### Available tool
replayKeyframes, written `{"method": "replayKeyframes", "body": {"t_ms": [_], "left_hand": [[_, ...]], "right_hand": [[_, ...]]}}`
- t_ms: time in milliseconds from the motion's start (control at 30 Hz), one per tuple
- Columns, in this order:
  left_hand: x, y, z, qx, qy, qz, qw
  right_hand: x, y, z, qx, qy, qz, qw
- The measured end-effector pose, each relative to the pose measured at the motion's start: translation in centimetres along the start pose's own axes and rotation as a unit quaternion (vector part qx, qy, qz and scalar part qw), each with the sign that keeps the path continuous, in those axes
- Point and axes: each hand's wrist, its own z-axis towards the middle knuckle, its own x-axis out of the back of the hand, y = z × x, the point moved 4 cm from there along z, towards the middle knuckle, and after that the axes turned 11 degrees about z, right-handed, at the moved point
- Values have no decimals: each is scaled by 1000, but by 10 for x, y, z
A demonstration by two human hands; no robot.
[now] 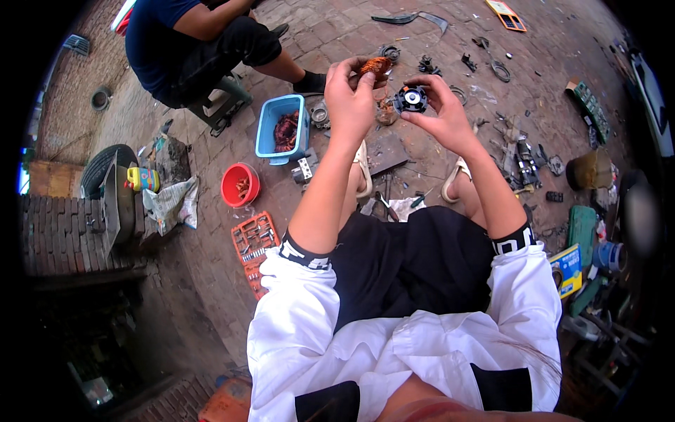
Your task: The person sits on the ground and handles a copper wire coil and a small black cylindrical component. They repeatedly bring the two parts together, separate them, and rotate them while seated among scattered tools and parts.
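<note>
My left hand [351, 100] is closed on a bundle of copper winding [377, 65], orange and shiny, pinched at the fingertips. In my right hand [446, 116] is a round black part [410, 99] with a pale metal centre, gripped by its rim between thumb and fingers. The two pieces are held apart, up in front of my knees. Beyond them on the brick ground lie a ring-shaped metal part [389, 53] and a dark toothed part [428, 66]. Part of the copper bundle is hidden by my fingers.
Left of me stand a blue basin [303, 138] with reddish-brown windings, a red bucket [226, 184] and an orange socket set [245, 235]. Another person [232, 53] sits on a stool [226, 105]. A sickle [432, 21] lies ahead. At right are a green case [581, 221] and a brown bucket [593, 169].
</note>
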Motion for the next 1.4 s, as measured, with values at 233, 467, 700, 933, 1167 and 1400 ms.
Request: {"method": "replayKeyframes", "body": {"t_ms": [233,467,700,933,1167,1400], "left_hand": [[2,8,-4,70,-8,-168,983],[2,13,-12,145,9,-288,947],[6,3,-13,209,56,-317,923],[12,3,-14,207,32,-337,918],[9,1,-15,221,35,-354,908],[7,0,-19,243,41,-376,893]], "right_hand": [[-4,-5,1,22,-9,43,999],[-6,-11,-1,79,-16,72,994],[-16,-20,-6,148,0,16,989],[-25,-25,-6,110,-66,-156,979],[-29,-24,-10,139,-73,-156,975],[-32,-19,-11,177,-110,-216,954]]}}
